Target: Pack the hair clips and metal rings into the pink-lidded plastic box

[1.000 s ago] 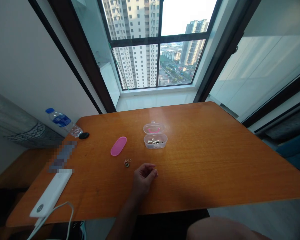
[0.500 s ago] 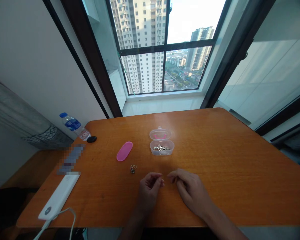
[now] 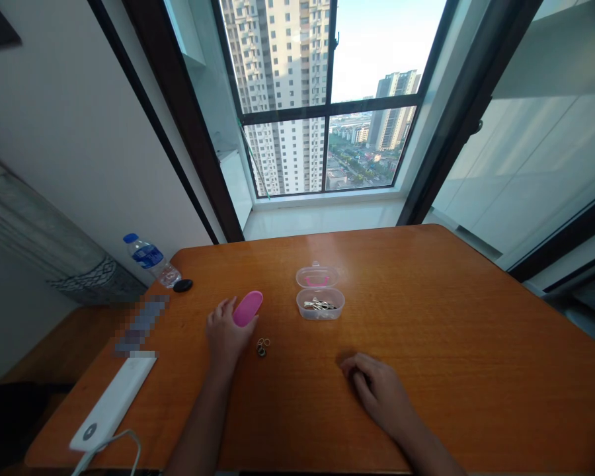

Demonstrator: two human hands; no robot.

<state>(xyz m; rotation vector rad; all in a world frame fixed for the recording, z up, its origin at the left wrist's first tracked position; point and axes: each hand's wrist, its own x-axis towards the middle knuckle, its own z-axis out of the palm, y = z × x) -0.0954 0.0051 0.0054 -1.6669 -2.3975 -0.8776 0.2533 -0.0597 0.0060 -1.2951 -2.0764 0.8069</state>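
My left hand [image 3: 224, 334] lies on the wooden table [image 3: 441, 317] with its fingers against the lower end of a pink oval plastic lid [image 3: 248, 309], and it does not visibly grip it. Just right of that hand are small metal rings [image 3: 262, 346]. Further right stands a clear plastic box [image 3: 320, 304] holding silver metal pieces, with its clear hinged lid [image 3: 317, 277] open behind it. My right hand [image 3: 377, 383] rests on the table with curled fingers, holding nothing visible, to the lower right of the box.
A water bottle [image 3: 151, 260] with a blue cap and a small black oval object [image 3: 183, 285] sit at the table's far left corner. A white power bank [image 3: 113, 403] with a white cable [image 3: 123, 441] lies at the left edge, beside a pixelated patch [image 3: 141, 324].
My left hand has moved left, from near the middle of the table to the pink lid. My right hand has dropped lower, its fingers curled onto the table. The view has shifted slightly.
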